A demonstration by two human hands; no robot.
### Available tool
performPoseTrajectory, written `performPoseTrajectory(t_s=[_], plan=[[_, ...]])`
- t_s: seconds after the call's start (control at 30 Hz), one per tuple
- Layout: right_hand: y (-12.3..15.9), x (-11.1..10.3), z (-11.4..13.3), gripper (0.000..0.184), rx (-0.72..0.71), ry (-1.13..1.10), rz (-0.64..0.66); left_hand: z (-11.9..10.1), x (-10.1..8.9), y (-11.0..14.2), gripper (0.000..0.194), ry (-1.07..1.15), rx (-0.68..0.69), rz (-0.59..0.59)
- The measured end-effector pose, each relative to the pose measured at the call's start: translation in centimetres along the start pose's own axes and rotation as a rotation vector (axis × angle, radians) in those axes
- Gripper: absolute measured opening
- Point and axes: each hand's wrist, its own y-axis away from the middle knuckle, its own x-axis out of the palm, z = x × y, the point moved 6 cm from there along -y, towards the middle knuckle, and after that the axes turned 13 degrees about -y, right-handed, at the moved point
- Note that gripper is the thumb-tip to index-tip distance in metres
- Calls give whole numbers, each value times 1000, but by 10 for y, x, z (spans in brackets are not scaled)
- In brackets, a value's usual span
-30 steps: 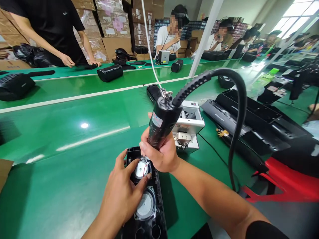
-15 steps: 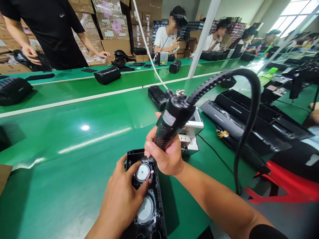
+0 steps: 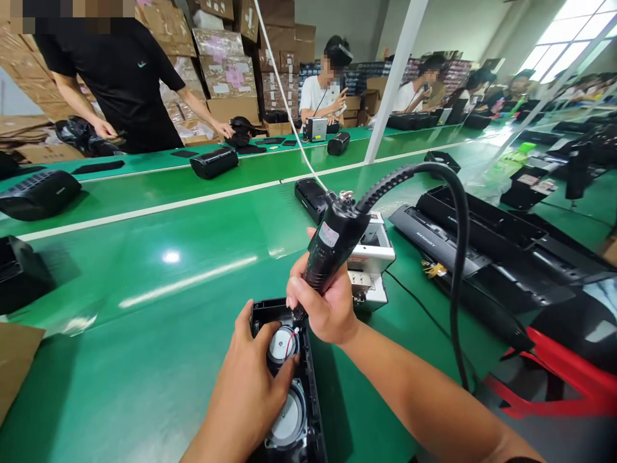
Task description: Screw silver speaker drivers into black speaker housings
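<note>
An open black speaker housing [image 3: 315, 411] lies lengthwise on the green bench, holding two round speaker drivers. My left hand [image 3: 253, 379] grips its left side, with index finger and thumb spread around the upper driver [image 3: 281, 345]. A thin red wire with a small white plug crosses that driver. Nearer to me sits the lower driver [image 3: 289, 418], partly hidden by my thumb. My right hand [image 3: 328, 299] is wrapped around a black electric screwdriver [image 3: 332, 241], tilted, its tip down at the housing's upper right corner. Exactly what the tip touches is too small to tell.
A thick black cable [image 3: 460, 257] arcs right from the screwdriver. Behind my right hand stands a white-and-silver device [image 3: 373, 257]. Black speaker parts [image 3: 463, 225] lie at right above a red chair part [image 3: 569, 379]. Cardboard [image 3: 19, 360] is at left. Co-workers sit and stand across the bench.
The view has shifted slightly, so the bench and housing appear a little lower and to the right. Both hands keep their holds. The person in black has moved their hands.
</note>
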Motion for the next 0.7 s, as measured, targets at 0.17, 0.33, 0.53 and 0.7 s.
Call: performPoseTrajectory(t_s=[0.17,0.33,0.53,0.7], plan=[[2,0,-4,27,38,10,-1,0,0,0,43,37,-29,16],[3,1,-3,28,70,27,0,2,1,0,44,22,-26,-6],[5,-2,-2,28,57,40,-12,1,1,0,42,-7,-20,-21],[4,-3,0,27,22,35,-21,-1,-1,0,42,-26,-17,-42]])
